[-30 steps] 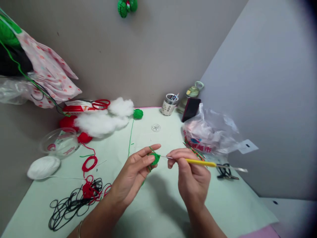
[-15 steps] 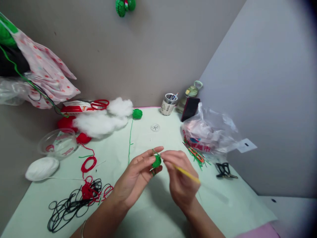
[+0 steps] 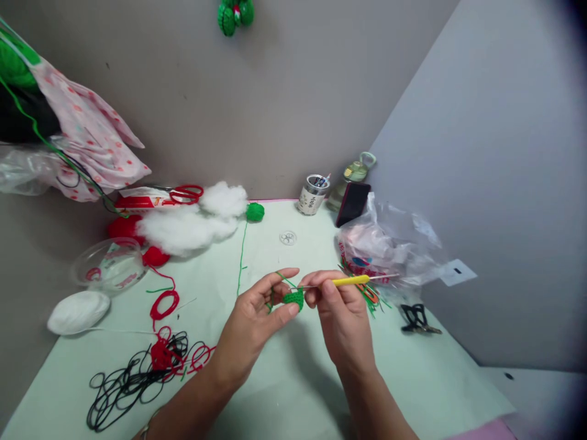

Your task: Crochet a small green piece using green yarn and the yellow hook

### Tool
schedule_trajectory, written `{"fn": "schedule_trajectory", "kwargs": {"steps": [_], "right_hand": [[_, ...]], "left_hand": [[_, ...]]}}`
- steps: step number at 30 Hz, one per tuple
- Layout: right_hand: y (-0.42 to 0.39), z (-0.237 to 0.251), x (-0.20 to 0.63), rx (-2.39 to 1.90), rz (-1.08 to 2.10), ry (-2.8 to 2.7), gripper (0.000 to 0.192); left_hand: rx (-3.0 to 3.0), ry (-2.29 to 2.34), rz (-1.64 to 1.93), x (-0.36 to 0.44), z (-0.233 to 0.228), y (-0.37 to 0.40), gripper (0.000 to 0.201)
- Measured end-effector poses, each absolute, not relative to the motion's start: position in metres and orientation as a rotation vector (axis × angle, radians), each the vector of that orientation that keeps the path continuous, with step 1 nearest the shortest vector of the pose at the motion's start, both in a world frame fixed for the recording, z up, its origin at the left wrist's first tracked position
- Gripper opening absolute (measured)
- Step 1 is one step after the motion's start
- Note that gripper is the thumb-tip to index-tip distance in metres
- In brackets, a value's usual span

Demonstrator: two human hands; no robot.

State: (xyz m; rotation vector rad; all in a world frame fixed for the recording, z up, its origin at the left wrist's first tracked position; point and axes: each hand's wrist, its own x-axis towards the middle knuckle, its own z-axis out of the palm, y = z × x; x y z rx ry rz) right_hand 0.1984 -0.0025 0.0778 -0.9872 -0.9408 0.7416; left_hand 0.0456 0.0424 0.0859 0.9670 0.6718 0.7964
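Note:
Between the thumb and fingers of my left hand point(image 3: 254, 318) is a small green crochet piece point(image 3: 293, 297). Green yarn runs from it over my raised left index finger. My right hand point(image 3: 342, 311) grips a crochet hook with a yellow handle point(image 3: 351, 281), held nearly level. The hook's thin metal shaft points left and its tip reaches the top edge of the piece; whether it is inside a stitch I cannot tell. Beyond my hands, a green yarn ball point(image 3: 255, 212) trails a strand down the table toward my left hand.
White stuffing point(image 3: 188, 229), red-handled scissors point(image 3: 187, 194) and a clear plastic bowl point(image 3: 107, 266) lie left. Nearer are white yarn point(image 3: 79, 313) and tangled black cord point(image 3: 132, 385). A pen tin point(image 3: 313, 195), a phone point(image 3: 353, 205) and a plastic bag point(image 3: 389, 244) stand right.
The hook has swung from slanting down to the right to nearly level. My left hand has turned the crochet piece, its thumb now lower. The view has shifted slightly.

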Motion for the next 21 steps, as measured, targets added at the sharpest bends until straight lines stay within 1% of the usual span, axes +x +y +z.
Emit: {"fn": "schedule_trajectory", "kwargs": {"steps": [5,9,12,16,17,19,21], "right_hand": [[-0.001,0.08,0.199,-0.92,0.838,-0.894,0.022],[-0.004,0.082,0.199,-0.905,0.809,-0.969,0.023],[-0.01,0.083,0.198,-0.972,0.668,-1.099,0.022],[-0.018,0.082,0.196,-1.046,0.373,-1.359,0.023],[-0.019,0.082,0.196,-1.042,0.353,-1.373,0.023],[-0.018,0.082,0.197,-1.027,0.455,-1.269,0.021],[-0.013,0.082,0.199,-0.986,0.684,-1.051,0.02]], "left_hand": [[0.996,0.678,0.81,0.042,0.091,0.042,0.036],[1.024,0.695,0.803,0.039,0.093,0.043,0.031],[1.089,0.736,0.817,0.039,0.091,0.042,0.031],[1.218,0.799,0.898,0.04,0.089,0.043,0.03],[1.22,0.796,0.902,0.04,0.089,0.044,0.03],[1.146,0.742,0.849,0.039,0.09,0.046,0.032],[1.028,0.65,0.765,0.039,0.092,0.048,0.035]]}}
